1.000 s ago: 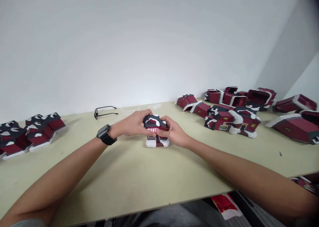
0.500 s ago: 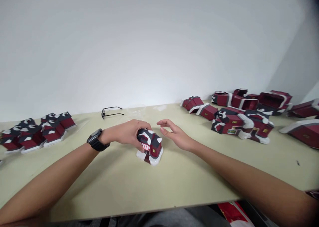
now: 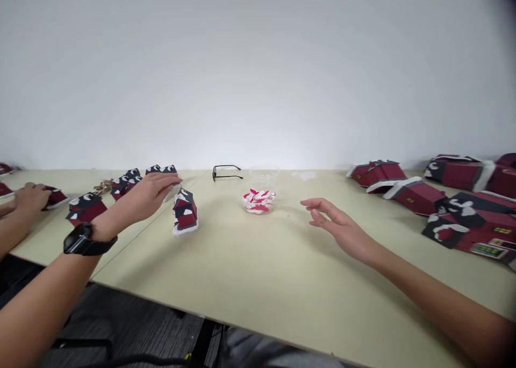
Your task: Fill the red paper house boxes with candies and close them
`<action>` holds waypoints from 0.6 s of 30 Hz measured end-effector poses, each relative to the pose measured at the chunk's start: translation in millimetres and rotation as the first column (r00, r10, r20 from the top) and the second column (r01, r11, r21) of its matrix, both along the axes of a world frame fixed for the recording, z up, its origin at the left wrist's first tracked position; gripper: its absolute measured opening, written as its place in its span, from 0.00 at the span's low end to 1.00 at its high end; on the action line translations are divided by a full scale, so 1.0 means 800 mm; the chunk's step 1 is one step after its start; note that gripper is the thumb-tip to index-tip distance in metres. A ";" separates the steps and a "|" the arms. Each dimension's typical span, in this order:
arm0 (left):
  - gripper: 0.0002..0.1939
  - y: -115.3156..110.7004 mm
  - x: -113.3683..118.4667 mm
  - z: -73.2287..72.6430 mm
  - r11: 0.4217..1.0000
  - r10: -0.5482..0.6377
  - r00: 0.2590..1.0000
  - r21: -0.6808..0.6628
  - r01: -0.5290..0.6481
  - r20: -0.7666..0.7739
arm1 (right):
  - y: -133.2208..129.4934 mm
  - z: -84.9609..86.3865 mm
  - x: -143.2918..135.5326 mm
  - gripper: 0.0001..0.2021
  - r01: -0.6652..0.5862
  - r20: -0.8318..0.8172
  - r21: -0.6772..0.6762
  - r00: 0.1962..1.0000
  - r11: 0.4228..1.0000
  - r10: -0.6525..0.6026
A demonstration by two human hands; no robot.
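My left hand (image 3: pixel 141 198), with a black watch on the wrist, reaches over the left side of the table. Its fingers are stretched out and nothing shows in its grip. Just right of the fingertips stands a small dark-red model house (image 3: pixel 186 213) with a black, white-patched roof and a white base. Several similar houses lie behind and left of this hand, partly hidden by it. My right hand (image 3: pixel 338 229) hovers over the table, fingers apart and holding nothing. Between my hands sits a clear bowl (image 3: pixel 259 202) of small red-and-white pieces.
Black-framed glasses (image 3: pixel 227 173) lie near the wall. More dark-red model houses (image 3: pixel 419 195) crowd the right side, some lying on their sides. At far left, another person's hand (image 3: pixel 32 200) touches a model house (image 3: pixel 55 197). A seam crosses the table (image 3: pixel 258 282).
The view has swung left. My left hand has left the model house, which now stands among those on the left. The bowl, hidden before, is visible. My right hand stays open.
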State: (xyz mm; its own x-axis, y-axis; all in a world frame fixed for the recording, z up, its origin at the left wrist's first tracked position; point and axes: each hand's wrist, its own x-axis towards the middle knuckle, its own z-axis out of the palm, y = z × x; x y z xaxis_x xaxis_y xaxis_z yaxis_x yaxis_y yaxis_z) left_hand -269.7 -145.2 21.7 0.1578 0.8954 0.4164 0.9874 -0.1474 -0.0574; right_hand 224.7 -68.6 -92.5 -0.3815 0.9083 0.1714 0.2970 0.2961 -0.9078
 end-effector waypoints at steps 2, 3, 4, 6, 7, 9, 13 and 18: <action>0.32 -0.003 0.007 -0.019 0.999 0.006 0.999 -0.040 -0.005 0.043 | 0.000 -0.001 -0.001 0.32 0.006 0.014 -0.019 1.000 1.000 -0.006; 0.34 -0.003 0.012 -0.029 0.998 0.018 0.998 -0.062 -0.015 0.057 | 0.000 -0.001 -0.001 0.32 0.011 0.019 -0.025 1.000 1.000 -0.011; 0.34 -0.003 0.015 -0.038 0.996 0.029 0.998 -0.081 -0.025 0.056 | 0.000 -0.001 -0.001 0.32 0.019 0.025 -0.027 1.000 0.999 -0.018; 0.29 -0.003 0.016 -0.053 0.996 0.039 0.999 -0.086 -0.036 0.027 | 0.001 -0.002 0.000 0.32 0.038 0.032 -0.022 0.999 0.999 -0.037; 0.26 -0.004 0.011 -0.057 0.996 0.043 0.999 -0.074 -0.042 0.007 | 0.002 -0.002 0.000 0.32 0.046 0.033 -0.016 0.998 0.999 -0.046; 0.21 -0.011 -0.009 -0.059 0.996 0.072 0.997 -0.057 -0.073 -0.027 | 0.003 -0.004 0.001 0.32 0.058 0.029 0.001 0.998 0.998 -0.058; 0.18 -0.040 -0.075 -0.046 0.979 0.184 0.979 -0.074 -0.191 -0.088 | 0.007 -0.008 0.001 0.32 0.053 0.022 0.010 0.998 0.999 -0.053; 0.15 -0.063 -0.149 -0.037 0.906 0.407 0.898 -0.055 -0.421 -0.165 | 0.008 -0.009 0.000 0.28 0.073 0.032 0.034 0.997 0.997 -0.074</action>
